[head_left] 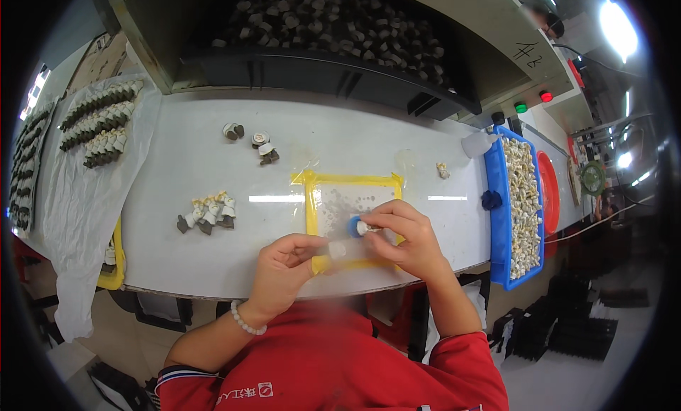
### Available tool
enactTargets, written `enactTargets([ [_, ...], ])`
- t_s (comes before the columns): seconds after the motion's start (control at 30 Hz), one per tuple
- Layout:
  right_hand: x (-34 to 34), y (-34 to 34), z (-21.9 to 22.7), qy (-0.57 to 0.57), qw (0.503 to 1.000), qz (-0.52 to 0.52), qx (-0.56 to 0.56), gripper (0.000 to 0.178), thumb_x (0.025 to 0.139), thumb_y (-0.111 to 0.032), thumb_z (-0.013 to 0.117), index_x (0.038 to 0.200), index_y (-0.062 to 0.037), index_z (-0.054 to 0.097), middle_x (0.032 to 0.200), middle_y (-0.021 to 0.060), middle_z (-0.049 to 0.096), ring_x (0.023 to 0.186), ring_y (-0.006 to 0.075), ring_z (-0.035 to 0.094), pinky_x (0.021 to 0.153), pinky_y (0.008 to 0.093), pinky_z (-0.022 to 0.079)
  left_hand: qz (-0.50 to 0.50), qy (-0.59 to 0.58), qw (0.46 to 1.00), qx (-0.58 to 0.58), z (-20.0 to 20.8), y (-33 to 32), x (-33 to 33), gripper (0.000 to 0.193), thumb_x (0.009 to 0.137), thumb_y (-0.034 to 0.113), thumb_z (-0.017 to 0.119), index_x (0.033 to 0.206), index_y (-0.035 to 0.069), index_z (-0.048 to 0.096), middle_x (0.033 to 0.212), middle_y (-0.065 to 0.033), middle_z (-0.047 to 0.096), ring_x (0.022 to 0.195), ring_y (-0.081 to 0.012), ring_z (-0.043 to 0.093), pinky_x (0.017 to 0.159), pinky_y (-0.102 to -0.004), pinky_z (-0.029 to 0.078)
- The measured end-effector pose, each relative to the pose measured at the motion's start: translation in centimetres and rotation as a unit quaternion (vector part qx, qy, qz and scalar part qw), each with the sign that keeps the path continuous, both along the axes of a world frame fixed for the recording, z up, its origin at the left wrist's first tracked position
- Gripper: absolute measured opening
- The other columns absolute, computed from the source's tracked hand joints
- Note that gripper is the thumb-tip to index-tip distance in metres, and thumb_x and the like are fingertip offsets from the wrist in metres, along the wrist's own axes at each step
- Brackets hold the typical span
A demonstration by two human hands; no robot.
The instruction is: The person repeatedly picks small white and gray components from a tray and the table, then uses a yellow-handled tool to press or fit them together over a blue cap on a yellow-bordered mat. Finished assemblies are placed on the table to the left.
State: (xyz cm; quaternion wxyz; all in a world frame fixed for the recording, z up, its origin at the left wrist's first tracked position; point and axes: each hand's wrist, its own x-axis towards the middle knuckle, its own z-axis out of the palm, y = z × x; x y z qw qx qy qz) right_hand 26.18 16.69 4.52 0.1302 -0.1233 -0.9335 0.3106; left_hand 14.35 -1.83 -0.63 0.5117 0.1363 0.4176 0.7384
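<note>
Pinching a small white part with a blue ring (357, 228) in closed right hand (406, 239) fingers, above the yellow-edged mat (312, 198) on the desk (213, 155); left hand (284, 265) fingers, closed on a small white piece (337, 250), sit just near-left of it.

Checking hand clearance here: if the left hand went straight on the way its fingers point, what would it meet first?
Probably the small white piece at the left hand's fingertips, then the right hand; depth is unclear.
</note>
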Motion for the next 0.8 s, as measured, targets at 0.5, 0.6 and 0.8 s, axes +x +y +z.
enactTargets([
  [0.5,0.1,-2.1,0.1,0.022,0.98,0.015,-0.195,0.026,0.074,0.0,0.069,0.1,0.001,0.069,0.091,0.0101,0.064,0.079,0.0167,0.059,0.068,0.0266,0.046,0.005,0.023,1.0,0.0,-0.3,-0.2,0.1,0.018,0.086,-0.005,0.061,0.103,-0.005,0.058,0.101,-0.0181,0.066,0.087,-0.0261,0.068,0.077,-0.0363,0.059],
  [0.6,0.2,-2.3,0.1,0.011,0.984,0.022,-0.177,0.027,0.075,0.002,0.069,0.101,0.0003,0.07,0.091,0.0099,0.064,0.078,0.017,0.06,0.066,0.026,0.046,0.002,0.034,0.999,-0.009,-0.4,-0.2,0.2,0.017,0.086,-0.006,0.061,0.102,-0.005,0.059,0.101,-0.0188,0.066,0.087,-0.0259,0.068,0.077,-0.036,0.059],
  [0.8,0.1,-2.5,0.4,-0.024,0.979,0.01,-0.2,0.028,0.075,0.005,0.068,0.103,0.0003,0.07,0.091,0.0101,0.066,0.077,0.0171,0.061,0.066,0.0254,0.047,0.014,0.053,0.998,-0.013,-0.3,-0.2,0.5,0.014,0.087,-0.007,0.059,0.101,-0.006,0.059,0.099,-0.0183,0.066,0.087,-0.0256,0.068,0.076,-0.035,0.059],
])
